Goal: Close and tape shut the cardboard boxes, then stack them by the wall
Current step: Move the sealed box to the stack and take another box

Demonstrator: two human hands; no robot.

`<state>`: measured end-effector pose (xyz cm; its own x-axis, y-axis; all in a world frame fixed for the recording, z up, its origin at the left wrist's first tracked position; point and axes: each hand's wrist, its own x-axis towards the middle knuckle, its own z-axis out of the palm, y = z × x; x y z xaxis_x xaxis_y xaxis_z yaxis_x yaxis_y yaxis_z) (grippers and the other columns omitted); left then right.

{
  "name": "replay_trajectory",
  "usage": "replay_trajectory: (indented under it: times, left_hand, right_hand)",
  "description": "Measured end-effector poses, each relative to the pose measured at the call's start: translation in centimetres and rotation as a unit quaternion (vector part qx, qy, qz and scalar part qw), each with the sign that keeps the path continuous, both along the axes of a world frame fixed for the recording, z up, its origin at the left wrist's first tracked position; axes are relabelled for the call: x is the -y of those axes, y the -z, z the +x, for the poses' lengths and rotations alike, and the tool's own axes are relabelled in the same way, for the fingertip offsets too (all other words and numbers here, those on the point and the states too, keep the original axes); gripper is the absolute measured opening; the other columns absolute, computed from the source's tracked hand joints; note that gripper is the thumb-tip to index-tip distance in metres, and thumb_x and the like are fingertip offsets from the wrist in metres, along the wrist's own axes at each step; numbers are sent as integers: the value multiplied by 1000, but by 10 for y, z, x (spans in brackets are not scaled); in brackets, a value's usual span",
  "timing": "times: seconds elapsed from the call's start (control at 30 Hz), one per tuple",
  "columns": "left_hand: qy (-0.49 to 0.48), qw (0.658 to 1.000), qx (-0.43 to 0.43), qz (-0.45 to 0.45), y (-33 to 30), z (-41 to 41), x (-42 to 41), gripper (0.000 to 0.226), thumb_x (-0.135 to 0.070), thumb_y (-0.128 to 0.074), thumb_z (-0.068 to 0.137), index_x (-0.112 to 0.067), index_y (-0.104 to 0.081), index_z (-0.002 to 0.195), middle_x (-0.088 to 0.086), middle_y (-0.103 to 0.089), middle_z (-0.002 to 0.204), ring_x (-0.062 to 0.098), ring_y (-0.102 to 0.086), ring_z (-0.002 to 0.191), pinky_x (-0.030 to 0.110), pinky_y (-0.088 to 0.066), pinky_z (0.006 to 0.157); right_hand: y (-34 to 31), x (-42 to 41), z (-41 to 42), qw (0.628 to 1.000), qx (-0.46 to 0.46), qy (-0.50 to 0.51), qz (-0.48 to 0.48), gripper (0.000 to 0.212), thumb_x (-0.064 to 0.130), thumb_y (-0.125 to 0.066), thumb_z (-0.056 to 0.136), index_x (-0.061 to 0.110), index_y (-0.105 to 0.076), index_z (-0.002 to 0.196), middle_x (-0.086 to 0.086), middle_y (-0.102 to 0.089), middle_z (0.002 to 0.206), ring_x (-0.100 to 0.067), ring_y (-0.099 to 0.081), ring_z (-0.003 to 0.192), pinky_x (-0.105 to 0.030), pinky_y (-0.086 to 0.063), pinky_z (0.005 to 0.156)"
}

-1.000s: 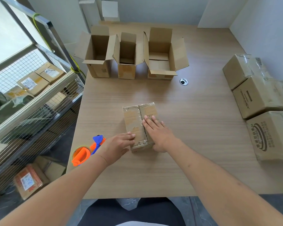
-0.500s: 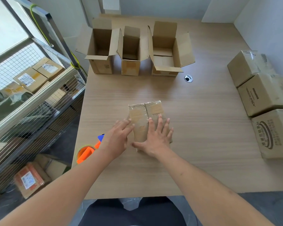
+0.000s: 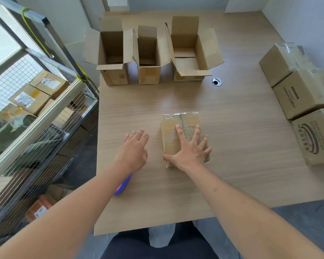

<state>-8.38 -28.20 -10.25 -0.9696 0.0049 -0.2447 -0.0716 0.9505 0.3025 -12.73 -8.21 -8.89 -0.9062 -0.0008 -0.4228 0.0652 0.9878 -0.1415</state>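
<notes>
3 open boxes (image 3: 148, 58), 4 taped boxes (image 3: 180, 135), 2 hands (image 3: 190, 152).

Pale wood-grain worktop (image 3: 241, 146), smooth, with a soft sheen. Matt brown cardboard on the closed box (image 3: 178, 131), its top seam glossy with clear tape, slightly wrinkled. Same dull, creased cardboard on the three open boxes (image 3: 151, 58) at the back. Stacked boxes (image 3: 305, 94) at right likewise cardboard, shiny tape on the upper one. Metal cable grommet (image 3: 217, 81), polished rim. Glossy blue plastic on the tape dispenser (image 3: 123, 186). Bare steel wire shelving (image 3: 45, 139).
</notes>
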Motion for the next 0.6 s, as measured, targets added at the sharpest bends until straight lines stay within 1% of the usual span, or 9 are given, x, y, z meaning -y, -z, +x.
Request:
replay_trajectory:
  times: [0.13,0.37,0.6]
  left_hand:
    - [21,1000,-20,-6,-21,-17,8,62,-21,-54,99,-15,-33,156,10,-23,166,34,-19,154,47,-10,125]
    - [96,994,-51,-12,-80,-40,15,60,-26,-49,102,-16,-29,158,7,-20,167,31,-17,154,47,-10,125]
    - [145,983,-106,-21,-149,-53,-1,64,-29,-50,103,-18,-24,161,6,-22,168,29,-18,155,47,-14,127]
  right_hand:
    - [-15,3,8,1000,-24,0,-6,114,87,-66,56,62,-6,150,-5,10,167,-50,-2,149,-65,-15,113]
    - [-75,17,15,994,-94,59,-1,112,90,-63,50,62,-14,147,-5,-8,163,-45,-18,142,-60,-26,108]
    - [-141,-5,18,985,-138,99,-3,112,90,-62,50,59,-18,148,-5,-14,160,-44,-22,139,-62,-26,108]
